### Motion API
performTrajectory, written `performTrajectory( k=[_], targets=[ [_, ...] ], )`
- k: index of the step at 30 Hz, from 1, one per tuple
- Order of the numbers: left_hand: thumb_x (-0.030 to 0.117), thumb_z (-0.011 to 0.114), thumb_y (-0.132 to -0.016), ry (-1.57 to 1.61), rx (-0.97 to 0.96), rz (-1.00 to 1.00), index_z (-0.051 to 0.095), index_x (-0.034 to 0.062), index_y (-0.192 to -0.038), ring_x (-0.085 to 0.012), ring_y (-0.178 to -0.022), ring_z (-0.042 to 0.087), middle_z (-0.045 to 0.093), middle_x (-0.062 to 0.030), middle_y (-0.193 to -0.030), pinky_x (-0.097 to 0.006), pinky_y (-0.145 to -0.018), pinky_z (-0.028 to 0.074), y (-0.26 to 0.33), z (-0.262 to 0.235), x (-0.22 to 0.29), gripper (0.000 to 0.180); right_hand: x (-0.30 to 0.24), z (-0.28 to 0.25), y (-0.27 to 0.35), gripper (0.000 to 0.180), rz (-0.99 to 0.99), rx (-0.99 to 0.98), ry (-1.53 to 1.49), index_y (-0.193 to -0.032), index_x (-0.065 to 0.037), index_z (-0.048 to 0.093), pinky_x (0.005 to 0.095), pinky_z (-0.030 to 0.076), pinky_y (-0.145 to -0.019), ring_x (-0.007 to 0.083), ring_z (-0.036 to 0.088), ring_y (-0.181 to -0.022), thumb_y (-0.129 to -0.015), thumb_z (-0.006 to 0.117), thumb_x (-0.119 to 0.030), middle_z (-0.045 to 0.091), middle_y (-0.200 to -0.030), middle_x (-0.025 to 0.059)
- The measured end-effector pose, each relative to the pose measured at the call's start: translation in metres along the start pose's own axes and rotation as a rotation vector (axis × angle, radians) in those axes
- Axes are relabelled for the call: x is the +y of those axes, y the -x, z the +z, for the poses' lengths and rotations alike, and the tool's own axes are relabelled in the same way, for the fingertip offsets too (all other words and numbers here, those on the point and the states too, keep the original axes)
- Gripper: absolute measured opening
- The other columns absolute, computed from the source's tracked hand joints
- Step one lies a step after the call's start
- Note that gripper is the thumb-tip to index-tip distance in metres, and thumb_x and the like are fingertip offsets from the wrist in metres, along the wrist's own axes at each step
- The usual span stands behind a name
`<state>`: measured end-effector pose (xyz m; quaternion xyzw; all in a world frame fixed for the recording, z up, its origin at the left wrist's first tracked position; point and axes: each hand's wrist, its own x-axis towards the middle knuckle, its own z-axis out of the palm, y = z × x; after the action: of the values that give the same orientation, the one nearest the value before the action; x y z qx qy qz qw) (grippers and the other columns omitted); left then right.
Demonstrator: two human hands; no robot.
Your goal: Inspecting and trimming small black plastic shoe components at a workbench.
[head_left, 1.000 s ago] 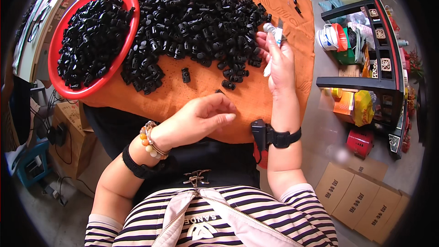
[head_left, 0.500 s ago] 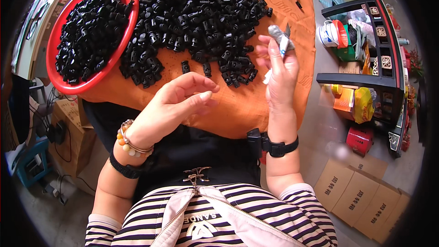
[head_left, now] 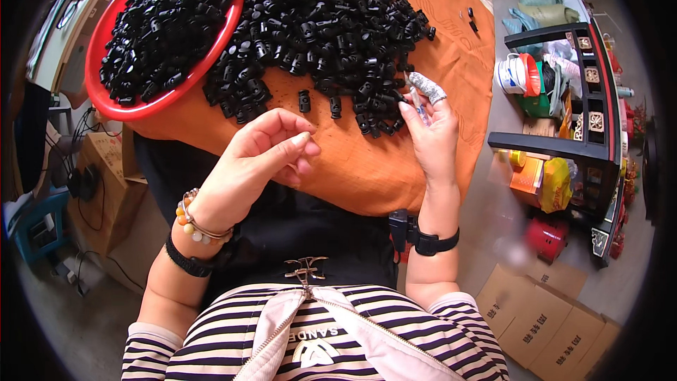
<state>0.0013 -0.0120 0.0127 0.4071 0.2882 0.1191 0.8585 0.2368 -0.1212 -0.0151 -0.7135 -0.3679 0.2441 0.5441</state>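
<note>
Left hand now pinched, lifted off orange cloth; right hand gripping small tool, back nearer black clip pile.

Surface draped in orange cloth, folds visible toward the far edge. Directly on the cloth: red round basin at left, filled with small black plastic parts; large loose heap of like black parts touching the basin's right rim; two single black pieces just beside the heap's near edge; two more apart at far right.
</note>
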Motion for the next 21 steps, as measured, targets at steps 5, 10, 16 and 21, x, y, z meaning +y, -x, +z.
performTrajectory(
  k=[5,10,16,21],
  targets=[
    [0.016,0.05,-0.091,0.034,-0.03,-0.016,0.051,0.0056,-0.104,-0.0085,-0.072,0.058,0.059,-0.002,-0.088,-0.021,-0.064,0.048,0.003,-0.001,0.0,0.017,-0.023,0.003,0.007,0.038,-0.009,0.107,0.002,-0.119,0.002,0.048,0.0211,0.045,-0.08,0.0096,0.054,-0.093,-0.082,0.057,0.005,0.057,-0.107,0.007],
    [0.019,0.051,-0.091,0.123,-0.038,0.003,0.05,0.0049,-0.112,-0.0053,-0.068,0.054,0.058,-0.0002,-0.086,-0.021,-0.062,0.048,-0.001,0.009,-0.003,0.026,-0.061,0.032,0.025,0.04,0.007,0.029,-0.139,-0.12,0.002,0.047,0.0212,0.045,-0.081,0.0093,0.055,-0.093,-0.082,0.059,0.003,0.056,-0.105,0.0064],
    [0.021,0.047,-0.093,0.299,-0.019,0.111,0.049,0.0058,-0.112,-0.0056,-0.066,0.054,0.056,0.0001,-0.082,-0.02,-0.059,0.047,-0.002,0.008,0.0,0.025,-0.069,0.073,0.042,0.042,-0.102,-0.176,-0.223,-0.12,0.001,0.048,0.0217,0.043,-0.085,0.0081,0.053,-0.095,-0.081,0.06,0.004,0.056,-0.109,0.0055],
    [0.028,0.045,-0.094,0.422,-0.113,0.098,0.05,0.0073,-0.107,-0.0059,-0.059,0.052,0.056,-0.0019,-0.077,-0.018,-0.054,0.045,0.003,-0.007,0.004,0.025,-0.075,0.08,0.039,0.046,-0.133,-0.255,-0.292,-0.123,0.0,0.045,0.021,0.045,-0.081,0.0071,0.055,-0.092,-0.08,0.06,0.004,0.059,-0.107,0.0071]
  ],
)
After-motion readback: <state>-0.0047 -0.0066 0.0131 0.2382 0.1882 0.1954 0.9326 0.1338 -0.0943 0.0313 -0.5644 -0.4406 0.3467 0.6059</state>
